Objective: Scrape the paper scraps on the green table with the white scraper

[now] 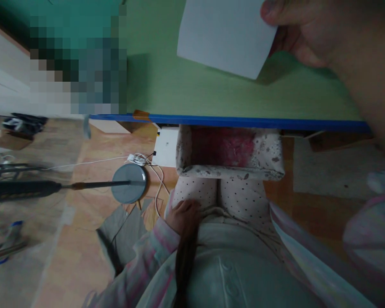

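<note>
My right hand (300, 32) is closed on a white sheet of paper (226, 36), thumb on top and fingers beneath its right edge. The paper is held over a light green tabletop (167, 90), its upper part cut off by the frame. In my lap lies my left hand (184, 214), its fingers loosely curled in on the thigh of the dotted trousers (240, 192). A lock of dark hair (186, 256) covers part of that hand. I see nothing in it.
Blue edging (227, 121) runs along the table front. Below it, a fabric-covered box (231, 172) with a reddish inside sits above my knees. A round grey stool (129, 183), white cables (160, 188) and a white box (166, 147) are to the left. The upper left is pixelated.
</note>
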`<state>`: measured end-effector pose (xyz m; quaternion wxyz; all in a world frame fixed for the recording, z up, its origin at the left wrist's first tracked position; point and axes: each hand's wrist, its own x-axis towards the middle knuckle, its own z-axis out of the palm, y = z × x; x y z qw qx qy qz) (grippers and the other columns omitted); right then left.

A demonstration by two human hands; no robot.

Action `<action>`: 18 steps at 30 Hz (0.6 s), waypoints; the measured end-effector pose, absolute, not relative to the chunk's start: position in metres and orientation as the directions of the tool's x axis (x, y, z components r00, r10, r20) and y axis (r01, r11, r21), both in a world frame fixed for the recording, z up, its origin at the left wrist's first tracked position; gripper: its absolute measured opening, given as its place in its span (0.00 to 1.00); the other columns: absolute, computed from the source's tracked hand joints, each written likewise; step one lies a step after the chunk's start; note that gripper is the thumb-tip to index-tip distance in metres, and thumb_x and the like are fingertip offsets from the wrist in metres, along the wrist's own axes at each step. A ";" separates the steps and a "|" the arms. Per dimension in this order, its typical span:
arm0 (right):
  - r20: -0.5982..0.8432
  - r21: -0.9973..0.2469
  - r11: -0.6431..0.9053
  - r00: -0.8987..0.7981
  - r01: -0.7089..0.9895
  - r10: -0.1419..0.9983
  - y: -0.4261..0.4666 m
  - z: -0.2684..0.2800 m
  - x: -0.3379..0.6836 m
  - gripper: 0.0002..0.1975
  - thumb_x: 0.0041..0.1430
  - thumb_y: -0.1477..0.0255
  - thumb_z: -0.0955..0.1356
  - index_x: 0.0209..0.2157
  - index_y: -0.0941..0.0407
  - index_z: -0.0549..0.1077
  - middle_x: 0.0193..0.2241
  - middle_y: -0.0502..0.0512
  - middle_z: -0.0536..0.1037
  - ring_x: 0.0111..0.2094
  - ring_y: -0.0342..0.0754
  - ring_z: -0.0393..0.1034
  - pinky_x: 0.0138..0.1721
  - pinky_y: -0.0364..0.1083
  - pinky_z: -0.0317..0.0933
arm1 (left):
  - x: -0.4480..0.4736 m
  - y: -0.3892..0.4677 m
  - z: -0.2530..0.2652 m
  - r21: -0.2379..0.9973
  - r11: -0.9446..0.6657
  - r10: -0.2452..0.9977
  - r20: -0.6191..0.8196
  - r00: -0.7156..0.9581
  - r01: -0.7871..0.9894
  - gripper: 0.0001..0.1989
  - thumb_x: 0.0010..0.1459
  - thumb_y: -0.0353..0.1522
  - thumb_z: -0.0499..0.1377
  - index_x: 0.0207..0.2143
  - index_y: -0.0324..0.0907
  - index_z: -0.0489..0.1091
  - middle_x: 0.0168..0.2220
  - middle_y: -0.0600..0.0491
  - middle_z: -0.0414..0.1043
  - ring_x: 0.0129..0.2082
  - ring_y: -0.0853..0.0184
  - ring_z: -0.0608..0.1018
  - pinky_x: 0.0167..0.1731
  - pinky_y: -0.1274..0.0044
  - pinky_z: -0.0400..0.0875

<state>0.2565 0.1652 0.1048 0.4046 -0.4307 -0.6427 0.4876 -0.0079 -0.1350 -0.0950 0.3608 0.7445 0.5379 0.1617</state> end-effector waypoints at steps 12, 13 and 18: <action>0.206 -0.965 0.250 -0.374 0.073 0.904 0.177 0.093 0.261 0.14 0.50 0.77 0.66 0.41 0.60 0.68 0.27 0.36 0.74 0.38 0.39 0.71 0.39 0.48 0.66 | -0.010 -0.120 -0.083 0.667 -0.221 0.933 -0.068 0.354 0.712 0.15 0.53 0.29 0.50 0.22 0.40 0.75 0.21 0.46 0.78 0.22 0.65 0.77 0.23 0.76 0.74; 0.205 -0.965 0.251 -0.376 0.077 0.904 0.175 0.094 0.261 0.15 0.50 0.76 0.66 0.42 0.61 0.68 0.27 0.36 0.74 0.38 0.40 0.71 0.39 0.48 0.66 | -0.012 -0.119 -0.081 0.681 -0.170 0.945 -0.093 0.314 0.712 0.13 0.51 0.29 0.52 0.22 0.40 0.75 0.21 0.47 0.78 0.21 0.66 0.77 0.22 0.77 0.73; 0.140 -0.973 0.192 -0.336 0.127 0.931 0.166 0.102 0.256 0.21 0.49 0.78 0.64 0.48 0.62 0.63 0.35 0.40 0.74 0.47 0.48 0.65 0.36 0.45 0.64 | -0.023 -0.111 -0.070 0.754 0.080 0.975 -0.194 0.104 0.652 0.08 0.49 0.30 0.57 0.21 0.39 0.74 0.16 0.51 0.76 0.16 0.67 0.75 0.15 0.79 0.70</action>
